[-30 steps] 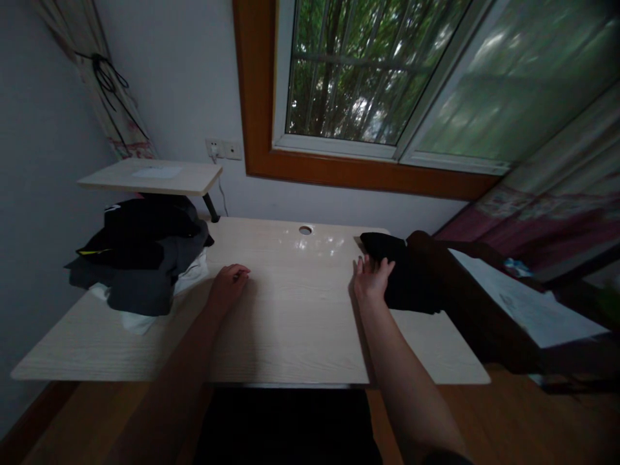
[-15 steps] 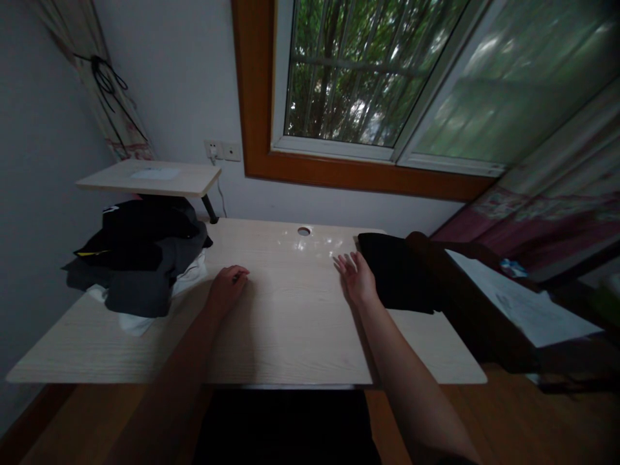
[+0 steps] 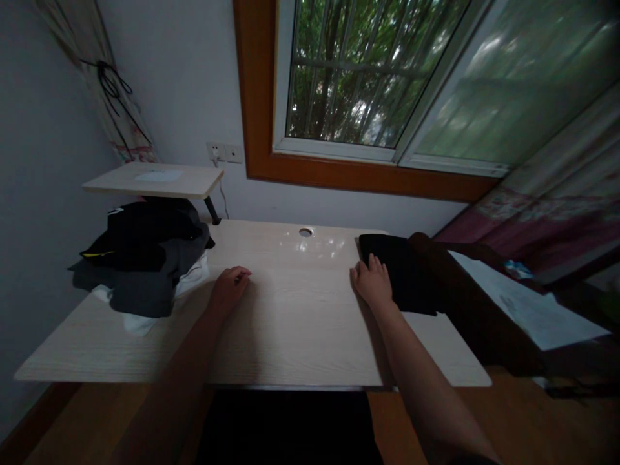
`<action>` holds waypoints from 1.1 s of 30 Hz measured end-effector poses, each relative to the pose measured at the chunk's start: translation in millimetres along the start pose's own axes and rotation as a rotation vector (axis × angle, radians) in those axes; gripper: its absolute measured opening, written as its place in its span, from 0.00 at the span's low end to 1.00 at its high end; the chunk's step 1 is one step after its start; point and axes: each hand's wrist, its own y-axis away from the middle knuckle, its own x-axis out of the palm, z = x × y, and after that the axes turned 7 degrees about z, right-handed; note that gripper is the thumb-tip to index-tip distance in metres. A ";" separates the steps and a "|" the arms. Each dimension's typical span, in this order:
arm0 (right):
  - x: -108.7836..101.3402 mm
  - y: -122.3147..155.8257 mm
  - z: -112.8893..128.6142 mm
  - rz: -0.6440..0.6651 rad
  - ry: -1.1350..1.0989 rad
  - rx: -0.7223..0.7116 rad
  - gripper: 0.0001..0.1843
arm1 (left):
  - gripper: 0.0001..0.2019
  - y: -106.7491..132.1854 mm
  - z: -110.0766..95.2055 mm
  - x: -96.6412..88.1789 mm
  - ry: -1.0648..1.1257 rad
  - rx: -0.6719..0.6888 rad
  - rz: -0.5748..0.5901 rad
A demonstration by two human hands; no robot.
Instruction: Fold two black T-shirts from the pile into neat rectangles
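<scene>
Far left, I log a pale curtain [image 3: 90, 84], gathered by a thin black cord [image 3: 109, 84] tied in loose loops. Below it, a slim shelf [image 3: 198, 185] of pale board on a dark leg [image 3: 212, 211], with a paper-like sheet [image 3: 157, 175] flat on top.

Clothes heap [image 3: 140, 284] sits on the desk [image 3: 305, 329], left of the left hand [image 3: 229, 289] and near it, apart. Soft, rumpled fabric: black over dark grey, white edges poking out beneath, one thin yellow streak at the left.

Left hand is low over the desktop, fingers curled inward, nothing visible in them; I cannot tell how tightly they close.

Mid-desk: pale wood-grain surface, smooth, glossy patches of light around a round hole [image 3: 305, 232] at the back. Above, an orange-brown wooden frame [image 3: 259, 97] borders the window [image 3: 353, 71]; straight bars, green foliage outside.

Right hand [image 3: 374, 284] is back-up, fingers parted, no grip that I can see. It is at the left edge of the black cloth [image 3: 411, 278], which extends to its right: flat, matte, roughly rectangular. I cannot tell whether the fingers touch it.

Beyond: dark brown furniture [image 3: 472, 310] with a rounded corner, bearing a white sheet [image 3: 523, 300], faintly marked. Last, a patterned curtain [image 3: 547, 219], pale above, deep pink below.
</scene>
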 end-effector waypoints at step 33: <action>21.2 9.6 40.0 0.099 -0.259 -0.278 0.19 | 0.24 -3.8 48.0 -216.2 -0.495 -0.344 -0.504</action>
